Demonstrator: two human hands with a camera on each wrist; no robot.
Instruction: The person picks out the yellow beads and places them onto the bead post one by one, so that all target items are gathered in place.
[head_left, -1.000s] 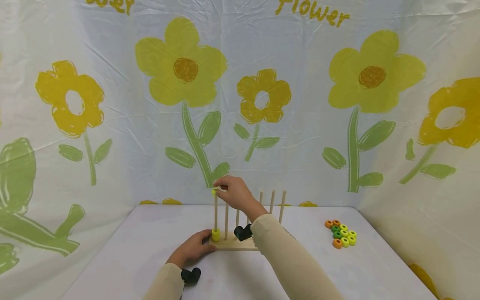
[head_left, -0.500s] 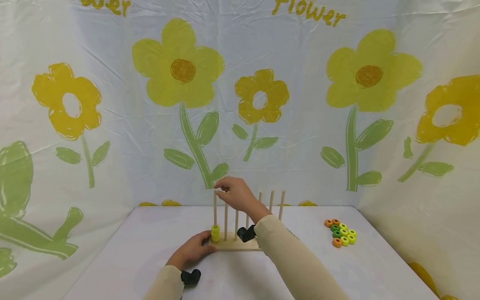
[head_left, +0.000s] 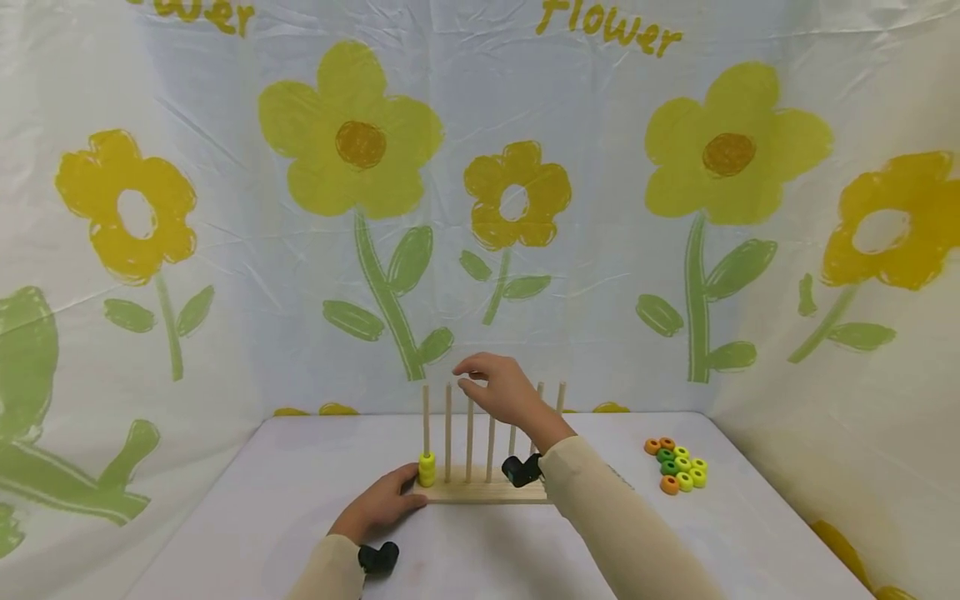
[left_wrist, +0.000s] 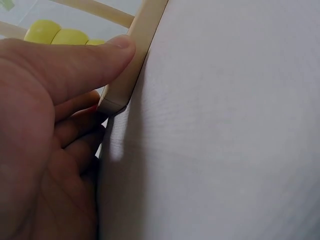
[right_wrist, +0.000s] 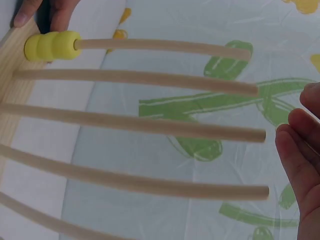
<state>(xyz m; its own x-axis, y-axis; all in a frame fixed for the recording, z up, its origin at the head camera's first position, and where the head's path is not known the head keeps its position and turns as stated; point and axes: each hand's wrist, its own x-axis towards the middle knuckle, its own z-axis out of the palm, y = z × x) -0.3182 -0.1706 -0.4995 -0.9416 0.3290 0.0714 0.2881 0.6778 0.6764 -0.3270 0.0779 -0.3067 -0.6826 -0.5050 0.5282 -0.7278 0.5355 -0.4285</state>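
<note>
A wooden base (head_left: 483, 492) with a row of upright wooden pegs stands on the table. Three yellow beads (head_left: 427, 470) are stacked at the foot of its leftmost peg (head_left: 426, 417). My left hand (head_left: 381, 503) grips the base's left end, its thumb (left_wrist: 95, 65) along the front edge and fingers curled behind. Above the peg tops, my right hand (head_left: 504, 393) hovers with nothing in it, fingers loosely bent. In the right wrist view its fingertips (right_wrist: 286, 137) are just beyond the peg ends, apart from them.
Loose ring beads lie grouped at the table's right: orange beads (head_left: 670, 485), green beads (head_left: 669, 468) and several yellow beads (head_left: 698, 478). A flower-printed cloth (head_left: 592, 275) hangs behind and at the sides of the white table (head_left: 247, 517).
My right hand has let go of a yellow bead at the leftmost peg's top, and the bead has dropped onto the stack. That hand then moved right. My left hand keeps its grip.
</note>
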